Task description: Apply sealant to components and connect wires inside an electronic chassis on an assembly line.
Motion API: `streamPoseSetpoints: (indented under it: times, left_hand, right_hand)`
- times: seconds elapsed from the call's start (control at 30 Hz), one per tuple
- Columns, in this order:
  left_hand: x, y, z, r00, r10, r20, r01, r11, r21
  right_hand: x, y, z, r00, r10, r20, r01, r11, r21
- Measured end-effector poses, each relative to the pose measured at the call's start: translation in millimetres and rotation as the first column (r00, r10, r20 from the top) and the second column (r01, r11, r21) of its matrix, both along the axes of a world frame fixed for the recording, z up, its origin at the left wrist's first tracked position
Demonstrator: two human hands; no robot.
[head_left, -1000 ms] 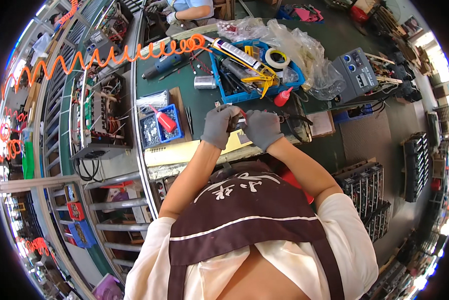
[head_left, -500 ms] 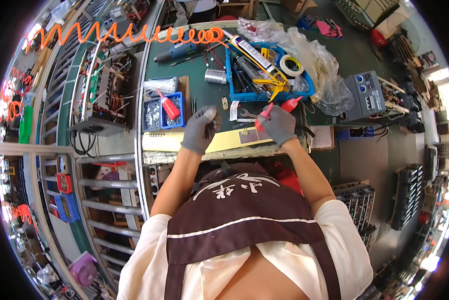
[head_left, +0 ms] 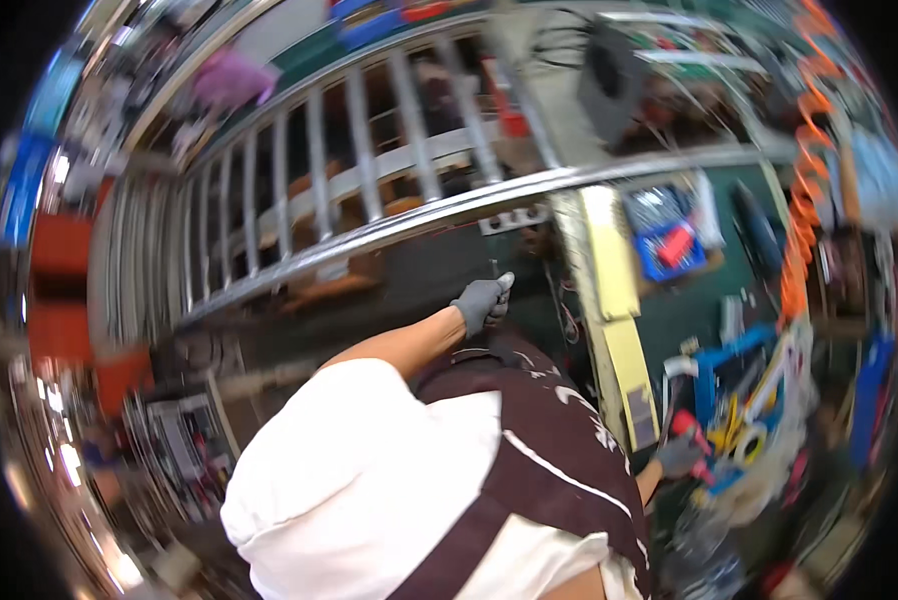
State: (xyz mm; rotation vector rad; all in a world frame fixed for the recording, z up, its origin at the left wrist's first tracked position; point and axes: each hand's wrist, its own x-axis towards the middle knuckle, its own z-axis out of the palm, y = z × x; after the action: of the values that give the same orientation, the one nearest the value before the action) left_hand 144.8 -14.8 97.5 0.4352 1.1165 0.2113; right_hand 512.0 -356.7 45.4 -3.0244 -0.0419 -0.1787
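Note:
My left hand (head_left: 484,303), in a grey glove, is closed and held out low beside the workbench. Its fingers are curled in; something tiny shows at the thumb, too small to name. My right hand (head_left: 679,455), gloved too and blurred, is over the bench at lower right. It is closed round a red squeeze bottle (head_left: 685,426), whose body shows beside the fingers. Another pinkish-red bottle (head_left: 704,471) lies just past that hand. Near both is a blue tray (head_left: 709,385) of tools, with a yellow caulking gun (head_left: 734,425) and a tape roll (head_left: 749,444).
A yellow strip (head_left: 609,255) lies along the bench edge. Beyond it stands a blue bin (head_left: 664,252) of small hardware with a red bottle (head_left: 677,245) in it. A metal roller conveyor (head_left: 369,150) runs across the upper left. An orange coiled hose (head_left: 801,210) hangs at right.
My head has turned sharply left, so the bench has swung to the right. My left hand has left the bench top and gone down beside it. My right hand remains by the tray.

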Motion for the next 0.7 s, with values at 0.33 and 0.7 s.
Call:
streamPoseSetpoints:
  times: [0.33, 0.7]
  left_hand:
    - [-287, -86, -183, 0.603, 0.665, -0.439, -0.790, 0.574, -0.216]
    - [-505, -16, -126, -0.028, 0.924, -0.381, -0.935, 0.111, 0.338]
  right_hand:
    - [10, 47, -2, 1.000, 0.002, -0.029, 0.004, 0.978, 0.207]
    - [-69, 241, 11, 0.976, 0.212, 0.037, -0.211, 0.910, 0.357]
